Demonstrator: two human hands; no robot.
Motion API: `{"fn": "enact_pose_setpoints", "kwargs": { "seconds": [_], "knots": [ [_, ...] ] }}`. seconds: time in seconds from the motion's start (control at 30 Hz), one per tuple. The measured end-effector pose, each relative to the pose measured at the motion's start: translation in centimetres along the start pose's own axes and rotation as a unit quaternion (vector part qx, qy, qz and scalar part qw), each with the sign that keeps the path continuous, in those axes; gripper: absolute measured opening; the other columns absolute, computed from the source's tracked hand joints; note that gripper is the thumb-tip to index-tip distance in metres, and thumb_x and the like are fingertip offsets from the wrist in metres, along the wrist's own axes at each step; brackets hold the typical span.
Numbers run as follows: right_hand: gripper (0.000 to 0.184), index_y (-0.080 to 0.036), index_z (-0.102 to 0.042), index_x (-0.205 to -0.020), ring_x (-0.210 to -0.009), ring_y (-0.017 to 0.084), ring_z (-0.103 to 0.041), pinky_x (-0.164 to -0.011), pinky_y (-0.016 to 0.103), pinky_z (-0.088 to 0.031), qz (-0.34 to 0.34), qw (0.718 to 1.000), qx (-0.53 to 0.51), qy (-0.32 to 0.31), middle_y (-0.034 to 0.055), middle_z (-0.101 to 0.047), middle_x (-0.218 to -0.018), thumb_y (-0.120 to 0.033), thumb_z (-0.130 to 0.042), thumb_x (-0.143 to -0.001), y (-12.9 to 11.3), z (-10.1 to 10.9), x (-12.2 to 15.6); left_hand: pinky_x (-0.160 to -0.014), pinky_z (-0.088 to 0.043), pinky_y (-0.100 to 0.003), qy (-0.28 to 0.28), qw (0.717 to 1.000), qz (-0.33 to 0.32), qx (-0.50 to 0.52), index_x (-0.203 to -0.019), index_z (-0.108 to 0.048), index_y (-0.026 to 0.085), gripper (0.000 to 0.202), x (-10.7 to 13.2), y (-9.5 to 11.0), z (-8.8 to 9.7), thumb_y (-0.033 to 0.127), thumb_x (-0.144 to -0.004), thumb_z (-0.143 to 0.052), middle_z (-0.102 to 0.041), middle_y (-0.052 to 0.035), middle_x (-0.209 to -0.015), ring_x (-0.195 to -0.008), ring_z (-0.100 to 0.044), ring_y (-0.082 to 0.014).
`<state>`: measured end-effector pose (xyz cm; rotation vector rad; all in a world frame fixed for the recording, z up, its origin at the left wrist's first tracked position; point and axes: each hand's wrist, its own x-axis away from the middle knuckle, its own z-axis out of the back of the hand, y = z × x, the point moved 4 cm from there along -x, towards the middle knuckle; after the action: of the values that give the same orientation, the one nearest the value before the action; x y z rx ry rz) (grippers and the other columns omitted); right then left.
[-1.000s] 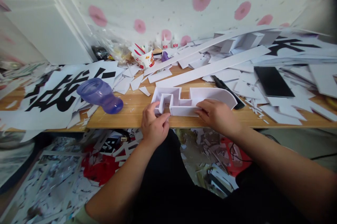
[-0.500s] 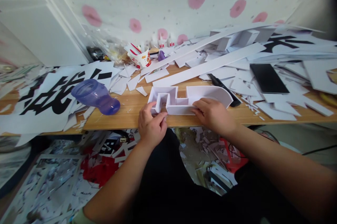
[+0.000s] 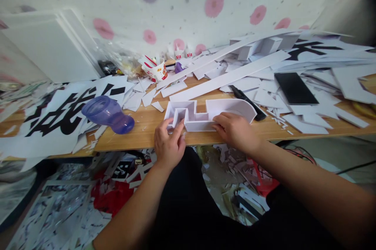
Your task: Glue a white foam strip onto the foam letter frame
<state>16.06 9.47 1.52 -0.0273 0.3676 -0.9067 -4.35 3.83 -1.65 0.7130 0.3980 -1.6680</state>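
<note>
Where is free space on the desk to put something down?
Bare wood shows between the purple bottle and the white foam model, and along the front edge right of the right hand. The back and right side are crowded with white offcuts.

Readable text, placed from the purple plastic jar (image 3: 107, 113) lying on my wooden table (image 3: 147, 132):

- White sheet (image 3: 63, 113) under and left of the jar: large black brush-style characters, cut off and partly covered, so I cannot read them.
- White sheet (image 3: 315, 48) far right of the jar, by the wall: another big black character, unreadable.
- Paper cup (image 3: 155, 71) behind and right of the jar: red print, too small to read.
</note>
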Motion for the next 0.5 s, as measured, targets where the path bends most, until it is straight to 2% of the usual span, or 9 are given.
{"fn": "enact_pose_setpoints", "kwargs": {
  "seconds": [0.5],
  "knots": [
    [0.013,-0.014,-0.065,-0.086,-0.075,0.020,-0.060,-0.064,0.029,-0.035,0.013,1.000,0.006,-0.008,0.0078,-0.066,-0.080,-0.017,-0.052,-0.090,-0.09,0.09,-0.08,-0.092,-0.045,-0.045,0.005,1.000,-0.003,-0.010,-0.126,-0.061,0.027,0.051,0.06,0.07,-0.14,0.017,-0.077,-0.060,-0.043,-0.0119,-0.129,-0.107,-0.049,-0.0294]
  ]
}}
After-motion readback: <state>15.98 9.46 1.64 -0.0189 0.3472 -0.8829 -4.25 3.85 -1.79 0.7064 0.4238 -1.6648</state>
